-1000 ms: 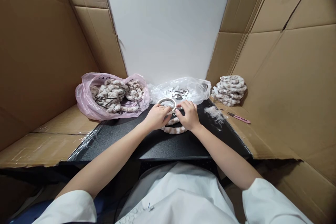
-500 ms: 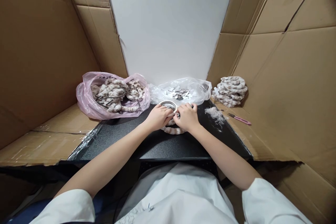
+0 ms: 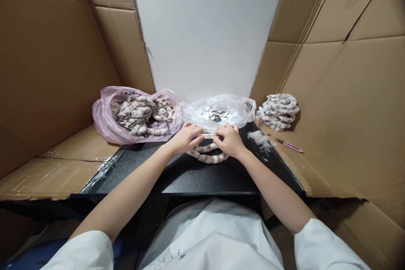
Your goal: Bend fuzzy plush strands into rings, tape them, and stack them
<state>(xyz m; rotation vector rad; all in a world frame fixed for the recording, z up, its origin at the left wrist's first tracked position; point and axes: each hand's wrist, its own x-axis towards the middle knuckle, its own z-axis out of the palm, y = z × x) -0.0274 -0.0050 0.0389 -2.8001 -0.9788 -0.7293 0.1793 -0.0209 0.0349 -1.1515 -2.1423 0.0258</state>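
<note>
A roll of white tape [image 3: 208, 136] is seen edge-on between my two hands. My left hand [image 3: 187, 138] has its fingers closed on the roll's left side. On the other side, my right hand [image 3: 230, 140] grips the roll with bent fingers and thumb. Just below the hands, a fluffy white-and-brown striped ring [image 3: 212, 159] lies on the black table [image 3: 190, 177]. Part of that ring is hidden behind my hands. Whether a strip of tape is pulled off the roll cannot be made out.
A pink plastic bag [image 3: 101, 114] with fluffy pieces stands at left. Small metal and white parts lie on a clear plastic bag [image 3: 247, 109] behind the hands. At right are stacked fluffy rings [image 3: 280, 112], loose fluff [image 3: 260, 139] and pink-handled snips [image 3: 291, 146]. Cardboard walls [image 3: 348, 114] flank the table.
The tape roll has tipped from showing its round opening to being seen edge-on. My hands have moved slightly apart, and more of the fluffy ring shows below them.
</note>
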